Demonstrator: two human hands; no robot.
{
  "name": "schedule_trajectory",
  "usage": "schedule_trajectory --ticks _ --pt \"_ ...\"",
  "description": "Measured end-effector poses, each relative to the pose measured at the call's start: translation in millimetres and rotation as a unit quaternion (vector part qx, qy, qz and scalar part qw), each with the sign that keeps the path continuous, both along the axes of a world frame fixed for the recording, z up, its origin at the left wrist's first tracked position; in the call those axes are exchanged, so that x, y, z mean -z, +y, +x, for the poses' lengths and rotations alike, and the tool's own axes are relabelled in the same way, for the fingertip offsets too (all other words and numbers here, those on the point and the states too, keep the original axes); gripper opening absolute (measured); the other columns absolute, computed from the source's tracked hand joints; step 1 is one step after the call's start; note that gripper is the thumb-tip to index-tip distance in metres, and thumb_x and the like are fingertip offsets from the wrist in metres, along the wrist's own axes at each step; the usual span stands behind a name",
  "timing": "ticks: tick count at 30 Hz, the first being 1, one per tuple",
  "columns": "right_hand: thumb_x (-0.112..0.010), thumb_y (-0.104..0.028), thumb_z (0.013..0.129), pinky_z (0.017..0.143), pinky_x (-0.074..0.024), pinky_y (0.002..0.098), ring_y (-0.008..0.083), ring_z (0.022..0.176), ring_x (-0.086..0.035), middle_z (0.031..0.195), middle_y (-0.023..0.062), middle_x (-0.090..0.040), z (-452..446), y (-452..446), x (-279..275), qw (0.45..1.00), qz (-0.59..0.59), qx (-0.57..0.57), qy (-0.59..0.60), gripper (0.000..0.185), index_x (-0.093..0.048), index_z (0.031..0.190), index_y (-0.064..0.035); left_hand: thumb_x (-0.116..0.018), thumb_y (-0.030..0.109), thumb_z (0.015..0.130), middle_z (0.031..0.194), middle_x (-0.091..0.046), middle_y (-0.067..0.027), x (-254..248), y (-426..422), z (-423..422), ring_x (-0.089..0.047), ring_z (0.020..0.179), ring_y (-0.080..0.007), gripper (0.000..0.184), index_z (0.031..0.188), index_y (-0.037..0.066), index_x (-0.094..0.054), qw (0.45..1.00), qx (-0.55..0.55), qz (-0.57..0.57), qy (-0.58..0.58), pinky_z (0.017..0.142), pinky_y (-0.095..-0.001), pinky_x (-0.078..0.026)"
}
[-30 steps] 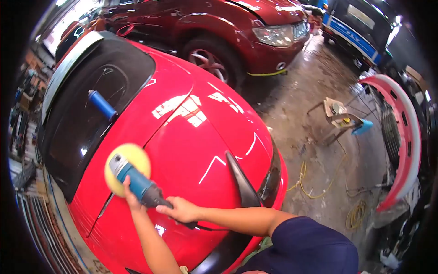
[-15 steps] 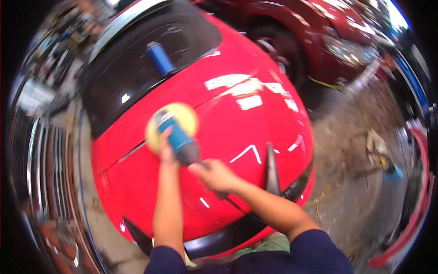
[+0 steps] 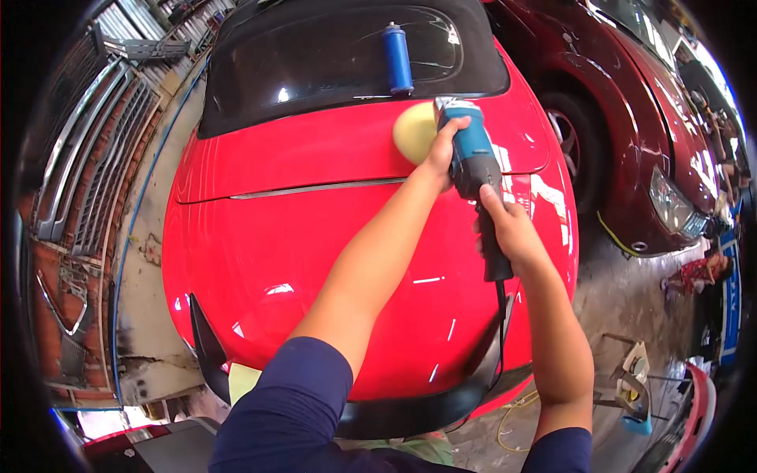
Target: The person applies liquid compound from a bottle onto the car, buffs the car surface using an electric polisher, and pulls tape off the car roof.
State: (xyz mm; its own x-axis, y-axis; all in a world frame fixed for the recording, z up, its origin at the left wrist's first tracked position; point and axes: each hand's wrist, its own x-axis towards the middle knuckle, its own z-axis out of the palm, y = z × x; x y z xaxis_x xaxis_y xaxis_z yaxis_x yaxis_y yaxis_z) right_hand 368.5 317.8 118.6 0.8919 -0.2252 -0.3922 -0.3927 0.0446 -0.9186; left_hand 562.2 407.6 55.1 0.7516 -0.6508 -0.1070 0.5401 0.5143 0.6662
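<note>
A teal and black polisher (image 3: 473, 150) with a round yellow pad (image 3: 415, 134) is held over the red car body (image 3: 315, 236), just below the dark rear window (image 3: 331, 59). My left hand (image 3: 448, 151) is wrapped round its head, beside the pad. My right hand (image 3: 509, 229) grips the black rear handle, from which a cord hangs down. The pad looks tilted; whether its whole face touches the paint cannot be made out. A blue bottle (image 3: 398, 59) lies on the window, above the polisher.
A dark red car (image 3: 623, 118) stands close at the right. Grilles (image 3: 95, 158) line the left side. A black spoiler (image 3: 410, 416) crosses the near end of the red car. At lower right are a stool (image 3: 631, 378) and a red bumper (image 3: 698, 410). A person (image 3: 698, 272) is at far right.
The view has turned and shifted. Both hands have carried the polisher rightwards along the panel below the window, and its pad now shows more from the side. Both hands keep their grip.
</note>
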Motion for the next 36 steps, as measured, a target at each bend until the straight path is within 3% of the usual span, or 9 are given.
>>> schedule_trajectory --ticks 6,15,22,27,31,34,36 --pt "-0.061 -0.055 0.104 0.051 -0.0506 0.0339 0.0187 0.055 -0.063 0.075 0.0082 -0.063 26 4 3 1.0 -0.009 -0.011 -0.002 0.055 -0.062 0.097 -0.0008 -0.069 0.045 0.091 0.098 -0.069 -0.0124 3 9 26 -0.072 0.086 -0.0269 0.05 0.118 0.003 -0.062 1.0 0.022 -0.015 0.004 0.08 -0.042 -0.062" --pt "-0.06 -0.048 0.107 0.052 -0.0495 0.0315 0.0157 0.056 -0.062 0.076 0.0053 -0.062 -60 49 8 0.996 0.07 -0.047 0.03 0.047 -0.059 0.099 -0.0027 -0.07 0.04 0.093 0.098 -0.07 -0.0119 7 69 -70 -0.072 0.085 -0.0237 0.049 0.123 0.002 -0.061 0.998 -0.043 0.017 0.038 0.079 -0.0388 -0.062" --pt "-0.061 -0.053 0.105 0.05 -0.0505 0.0332 0.0169 0.055 -0.062 0.075 0.0069 -0.062 -2 26 3 0.999 -0.009 -0.036 -0.009 0.053 -0.059 0.095 -0.001 -0.071 0.043 0.092 0.097 -0.069 -0.0118 -8 41 -9 -0.072 0.085 -0.026 0.051 0.121 0.003 -0.06 1.0 -0.018 -0.001 0.015 0.08 -0.0407 -0.062" --pt "-0.062 -0.053 0.104 0.049 -0.0504 0.0337 0.0171 0.053 -0.062 0.074 0.0074 -0.062 27 1 31 0.999 -0.028 0.005 -0.029 0.053 -0.06 0.096 -0.0004 -0.085 0.037 0.085 0.103 -0.07 -0.0158 2 -4 27 -0.075 0.086 -0.0287 0.059 0.123 0.001 -0.06 0.994 -0.034 0.093 0.05 0.076 -0.0469 -0.065" --pt "-0.062 -0.053 0.105 0.048 -0.049 0.0333 0.0167 0.052 -0.061 0.073 0.0066 -0.061 18 5 54 0.998 0.013 0.041 -0.047 0.052 -0.059 0.094 -0.0023 -0.077 0.05 0.091 0.103 -0.072 -0.0148 21 -10 18 -0.074 0.087 -0.0266 0.059 0.125 0.004 -0.06 0.995 0.002 0.098 -0.037 0.08 -0.0431 -0.064" --pt "-0.058 -0.056 0.105 0.048 -0.0509 0.032 0.0167 0.053 -0.062 0.074 0.0053 -0.062 10 10 67 0.997 0.044 0.03 -0.057 0.051 -0.06 0.098 -0.0047 -0.074 0.055 0.092 0.101 -0.072 -0.0144 29 2 -2 -0.074 0.088 -0.0263 0.063 0.124 0.003 -0.06 0.995 0.099 0.025 -0.011 0.08 -0.0423 -0.063" --pt "-0.057 -0.055 0.106 0.049 -0.0515 0.032 0.0169 0.053 -0.062 0.074 0.0052 -0.063 0 9 76 0.996 0.064 0.009 -0.064 0.05 -0.059 0.1 -0.0054 -0.07 0.056 0.093 0.1 -0.072 -0.0143 23 12 -26 -0.074 0.088 -0.026 0.063 0.123 0.002 -0.06 0.997 0.061 0.046 0.02 0.082 -0.0421 -0.063"
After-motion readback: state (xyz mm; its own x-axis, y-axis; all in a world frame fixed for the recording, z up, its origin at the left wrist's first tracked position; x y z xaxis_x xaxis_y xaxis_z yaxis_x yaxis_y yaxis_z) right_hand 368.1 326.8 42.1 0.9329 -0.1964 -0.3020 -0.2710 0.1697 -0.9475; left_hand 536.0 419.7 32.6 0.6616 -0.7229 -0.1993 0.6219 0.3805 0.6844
